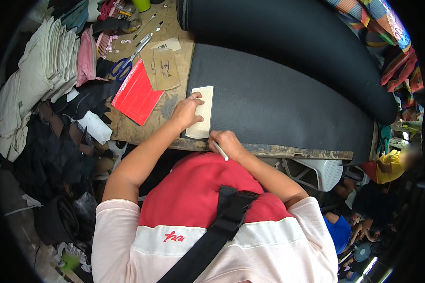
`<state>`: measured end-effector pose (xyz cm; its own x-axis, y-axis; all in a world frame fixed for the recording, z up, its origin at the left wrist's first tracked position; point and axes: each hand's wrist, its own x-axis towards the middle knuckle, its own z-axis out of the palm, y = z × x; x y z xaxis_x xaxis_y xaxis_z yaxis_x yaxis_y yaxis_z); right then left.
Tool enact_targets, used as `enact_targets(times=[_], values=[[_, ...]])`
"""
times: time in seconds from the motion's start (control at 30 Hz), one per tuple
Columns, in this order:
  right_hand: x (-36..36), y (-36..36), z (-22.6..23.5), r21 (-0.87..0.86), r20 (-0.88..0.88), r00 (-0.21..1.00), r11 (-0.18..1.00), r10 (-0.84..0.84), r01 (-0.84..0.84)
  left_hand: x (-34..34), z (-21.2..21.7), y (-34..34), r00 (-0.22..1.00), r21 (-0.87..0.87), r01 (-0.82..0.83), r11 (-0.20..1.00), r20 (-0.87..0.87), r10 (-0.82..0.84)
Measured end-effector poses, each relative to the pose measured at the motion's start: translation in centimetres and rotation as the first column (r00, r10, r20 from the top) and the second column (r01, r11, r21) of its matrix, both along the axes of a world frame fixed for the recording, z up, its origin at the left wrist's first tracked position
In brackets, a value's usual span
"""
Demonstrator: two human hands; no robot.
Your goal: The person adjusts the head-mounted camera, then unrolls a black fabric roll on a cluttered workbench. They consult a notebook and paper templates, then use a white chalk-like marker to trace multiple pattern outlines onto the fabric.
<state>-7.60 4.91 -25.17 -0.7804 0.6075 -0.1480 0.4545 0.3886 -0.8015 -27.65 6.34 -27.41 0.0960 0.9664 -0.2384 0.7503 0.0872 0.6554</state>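
In the head view, a pale card template (200, 112) is pinned flat on the black sheet (278, 104) near the bench edge by the spread left hand (186, 111), while a white marking pen (220, 151) is gripped in the right hand (227, 144) at its lower corner; the traced line could be skewed if the template were allowed to slip under light pressure.

Template: a pale cream card rectangle (201, 113), long side running up the frame, lying flat at the left end of the dark sheet, centre-left of the frame; its left edge is partly covered by the left hand.
Dark sheet: a wide black sheet of material (278, 108) spread flat across the middle of the frame, its far part rolled up at the top.
Marker: a slim white pen (220, 151), tilted, at the template's lower right corner.
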Motion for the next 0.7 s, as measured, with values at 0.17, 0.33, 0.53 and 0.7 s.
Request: enact_targets(times=[0.17, 0.33, 0.53, 0.7], values=[[-1.9, 0.4, -1.2, -0.008, -0.194, 0.972, 0.991, 0.13, -0.134, -0.1, -0.4, 0.3, 1.0, -0.008, 0.016, 1.0, 0.006, -0.016], [-4.3, 0.3, -2.5, 0.145, -0.157, 0.952, 0.959, 0.264, -0.242, -0.2, -0.2, 0.6, 0.999, -0.042, 0.051, 0.998, -0.009, -0.051], [-0.7, 1.5, 0.1, -0.015, 0.05, 0.991, 0.993, 0.121, -0.121, 0.1, 0.5, 0.5, 0.994, -0.096, 0.07, 0.993, -0.079, -0.078], [1.2, 3.5, 3.3, -0.036, 0.013, 0.949, 0.948, -0.316, 0.317, 0.6, 1.8, 2.1, 0.974, -0.043, -0.061, 0.997, -0.223, 0.049]])
